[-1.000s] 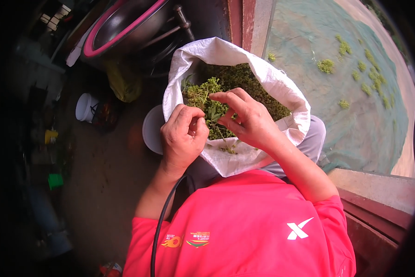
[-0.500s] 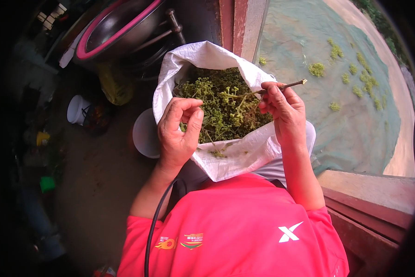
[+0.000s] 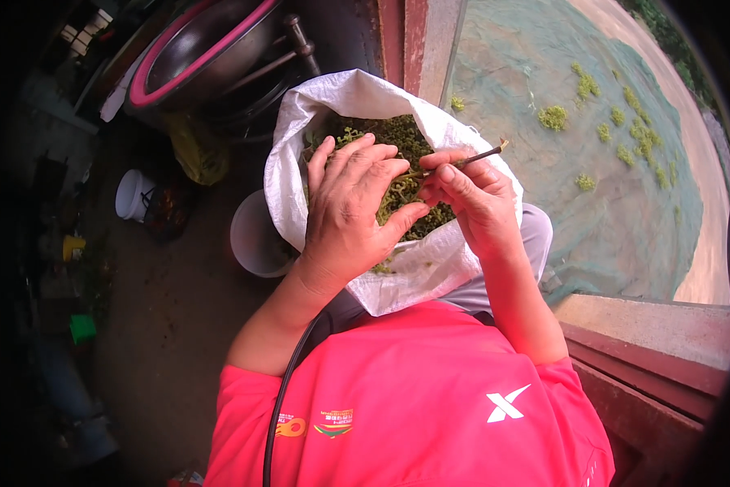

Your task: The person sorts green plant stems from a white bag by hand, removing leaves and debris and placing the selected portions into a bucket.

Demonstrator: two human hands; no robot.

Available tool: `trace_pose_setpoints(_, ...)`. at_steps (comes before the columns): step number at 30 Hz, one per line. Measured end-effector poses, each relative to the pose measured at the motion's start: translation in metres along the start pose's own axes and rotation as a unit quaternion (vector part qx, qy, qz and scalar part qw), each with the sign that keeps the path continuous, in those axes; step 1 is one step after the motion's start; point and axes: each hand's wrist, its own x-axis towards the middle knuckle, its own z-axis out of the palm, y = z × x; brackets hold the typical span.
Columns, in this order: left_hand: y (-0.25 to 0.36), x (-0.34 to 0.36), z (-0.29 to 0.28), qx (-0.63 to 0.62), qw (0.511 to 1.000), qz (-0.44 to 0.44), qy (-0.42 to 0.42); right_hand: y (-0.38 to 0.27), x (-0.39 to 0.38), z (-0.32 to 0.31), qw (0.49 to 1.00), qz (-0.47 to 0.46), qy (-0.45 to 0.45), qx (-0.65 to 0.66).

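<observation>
A white woven sack stands open in front of me, its rim folded back. Clusters of small green berries on thin stems fill it, some of them brownish. My right hand pinches a thin brown twig over the sack's right side, the cut end pointing up and right. Over the middle of the sack, my left hand is spread, palm down, fingers apart, close to the twig's inner end. It hides many of the clusters, and whether its fingertips touch the stems I cannot tell.
A white bucket stands left of the sack, with a smaller white pail farther left. A pink-rimmed metal basin is at the back left. To the right, beyond a wooden door frame, green clusters lie on green netting.
My left hand has moved right and forward over the berries, its curled fingers now spread. My right hand has shifted slightly left and down with the twig.
</observation>
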Motion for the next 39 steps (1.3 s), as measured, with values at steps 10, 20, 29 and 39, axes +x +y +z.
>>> trace_pose_setpoints(10, -0.014, -0.014, 0.022, -0.026, 0.998, -0.033, -0.041, 0.01, 0.005, 0.007, 0.855, -0.251, 0.0, -0.454)
trace_pose_setpoints(20, 0.002, 0.0, 0.015, -0.057, 0.998, -0.016, 0.029, 0.041, 0.009, -0.014, 0.748, -0.199, -0.004, -0.633)
trace_pose_setpoints(29, -0.043, -0.019, 0.033, -0.72, 0.538, -0.437, -0.037, -0.014, 0.006, -0.003, 0.986, -0.023, 0.084, -0.145)
trace_pose_setpoints(39, -0.042, -0.026, 0.072, -0.865, 0.381, -0.306, 0.113, 0.002, 0.043, 0.136, 0.93, -0.108, -0.17, -0.308)
